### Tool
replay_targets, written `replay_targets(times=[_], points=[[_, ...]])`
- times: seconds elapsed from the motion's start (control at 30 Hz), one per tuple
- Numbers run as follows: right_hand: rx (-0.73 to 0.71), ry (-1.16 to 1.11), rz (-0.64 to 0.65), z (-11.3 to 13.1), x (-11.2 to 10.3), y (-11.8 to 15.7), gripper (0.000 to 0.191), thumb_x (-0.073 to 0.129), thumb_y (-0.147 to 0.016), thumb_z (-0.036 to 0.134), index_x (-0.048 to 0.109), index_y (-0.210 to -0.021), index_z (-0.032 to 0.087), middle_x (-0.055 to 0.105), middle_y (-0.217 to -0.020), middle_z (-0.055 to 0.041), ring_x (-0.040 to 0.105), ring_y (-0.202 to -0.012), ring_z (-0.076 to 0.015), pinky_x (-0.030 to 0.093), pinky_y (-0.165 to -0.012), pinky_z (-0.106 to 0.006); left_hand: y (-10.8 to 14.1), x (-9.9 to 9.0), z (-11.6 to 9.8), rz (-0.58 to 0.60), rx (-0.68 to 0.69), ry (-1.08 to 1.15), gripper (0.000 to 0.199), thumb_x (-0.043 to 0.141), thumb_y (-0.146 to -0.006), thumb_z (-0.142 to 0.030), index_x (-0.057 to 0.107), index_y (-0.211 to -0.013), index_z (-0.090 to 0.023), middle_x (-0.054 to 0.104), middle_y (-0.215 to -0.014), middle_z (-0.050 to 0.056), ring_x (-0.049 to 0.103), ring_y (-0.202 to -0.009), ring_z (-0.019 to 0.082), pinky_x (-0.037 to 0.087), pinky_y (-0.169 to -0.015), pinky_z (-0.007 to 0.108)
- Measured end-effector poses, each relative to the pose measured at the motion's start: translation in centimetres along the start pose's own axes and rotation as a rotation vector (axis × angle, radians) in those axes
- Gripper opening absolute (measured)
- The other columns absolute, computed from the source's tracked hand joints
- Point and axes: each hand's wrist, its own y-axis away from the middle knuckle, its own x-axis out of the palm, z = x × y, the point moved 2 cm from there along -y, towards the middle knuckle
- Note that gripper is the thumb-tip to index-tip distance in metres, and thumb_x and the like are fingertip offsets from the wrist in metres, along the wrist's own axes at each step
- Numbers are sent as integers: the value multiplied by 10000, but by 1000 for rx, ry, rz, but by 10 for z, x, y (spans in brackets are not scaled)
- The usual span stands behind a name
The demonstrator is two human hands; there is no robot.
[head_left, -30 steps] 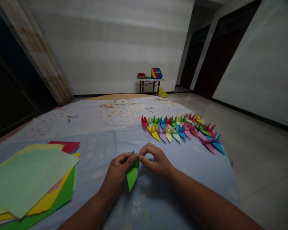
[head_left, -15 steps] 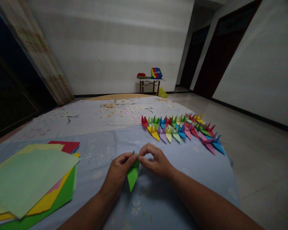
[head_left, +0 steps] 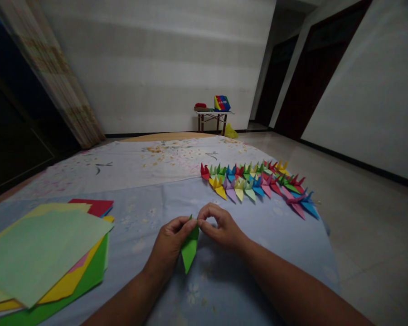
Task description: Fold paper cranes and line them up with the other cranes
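Note:
A green origami crane (head_left: 189,250), partly folded, is held above the blue cloth at the middle of the table. My left hand (head_left: 172,235) pinches its upper part between thumb and fingers, and a wide pointed flap hangs below the thumb. My right hand (head_left: 221,227) is closed in a pinch on the crane's upper right tip, thumb and index finger forming a ring. The fingertips hide the pinched tip. Beyond my right hand stand several finished paper cranes (head_left: 238,188) in rows, in many colours.
On the left lies a stack of coloured paper sheets (head_left: 51,244), pale green on top. A flowered tablecloth (head_left: 139,163) covers the round table, whose edge curves along the right. By the far wall stands a small table (head_left: 215,113) bearing a colourful box (head_left: 222,103).
Both hands and the green crane have shifted very slightly to the right and down in view. The pinch of each hand stays the same.

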Motion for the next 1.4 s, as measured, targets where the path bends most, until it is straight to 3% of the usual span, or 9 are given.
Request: replay_targets(times=[0.23,0.6,1.4], points=[[-31,57,19,-1,0,1,83,539,-778,194,521,-698,186,564,-729,-22,526,-729,-143,420,-703,-277,0,-2,-6,40,7,-87,206,735,-628,-327,683,-705,-144,595,-576,-16,501,-525,95,372,-507,187],[11,19,9,-5,-2,-1,104,500,-804,198,548,-715,176,576,-741,-26,543,-732,-137,430,-718,-273,-3,-3,-1,-3,-73,86,218,744,-613,-327,651,-705,-154,580,-572,-44,499,-497,84,372,-496,188],[3,70,33,-5,6,1,103,542,-765,184,515,-666,184,559,-705,-12,517,-692,-132,420,-684,-268,0,2,0,21,-24,-43,294,711,-631,-407,627,-714,-137,533,-548,-45,437,-474,78,330,-463,182]])
